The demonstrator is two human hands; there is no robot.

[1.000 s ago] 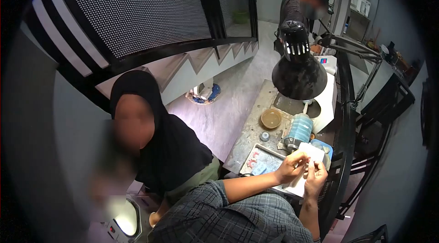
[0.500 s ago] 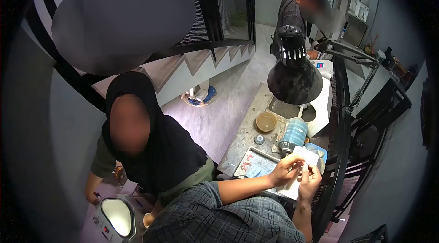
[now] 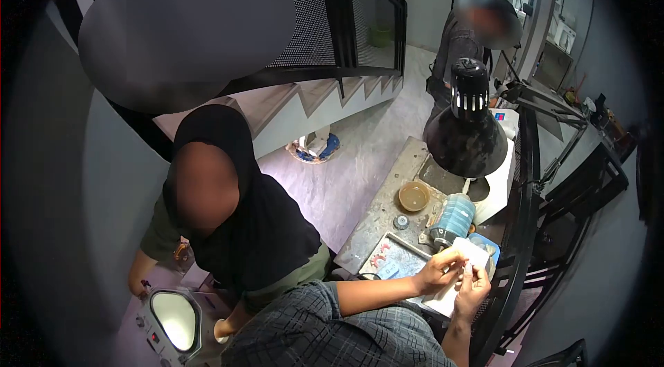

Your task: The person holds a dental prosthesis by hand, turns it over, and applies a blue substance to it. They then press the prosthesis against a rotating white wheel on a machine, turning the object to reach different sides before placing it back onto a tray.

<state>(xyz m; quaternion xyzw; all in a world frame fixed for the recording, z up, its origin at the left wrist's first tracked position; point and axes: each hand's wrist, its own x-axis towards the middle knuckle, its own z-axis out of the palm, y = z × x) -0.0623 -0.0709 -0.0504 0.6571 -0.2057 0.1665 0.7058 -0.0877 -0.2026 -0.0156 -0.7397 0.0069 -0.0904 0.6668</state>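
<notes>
My left hand (image 3: 440,271) and my right hand (image 3: 473,289) meet at the front right of the workbench (image 3: 354,234). Both have thumb and fingers closed in a pinch, fingertips almost touching. Whatever small thing sits between them is too small to make out. Just behind the fingertips shows a bright white surface (image 3: 472,252), and more white lies below the hands. Close beyond stands a motor with a ribbed blue body (image 3: 454,216). Left of my hands is a shallow tray (image 3: 370,265) with small pink-red pieces (image 3: 380,254) and a light-blue box (image 3: 389,269).
A brown bowl (image 3: 414,197) and a small round grey knob-like item (image 3: 400,222) stand on the bench. Overhead hangs a black lamp (image 3: 467,139). At left, a person in a black head covering (image 3: 242,208) is beside a machine with a lit window (image 3: 174,320). Another person (image 3: 456,42) stands beyond the lamp.
The whole view has shifted, so the bench and lamp appear slightly lower and further right. My hands keep their pinch with little change. The far person's head has turned or risen slightly.
</notes>
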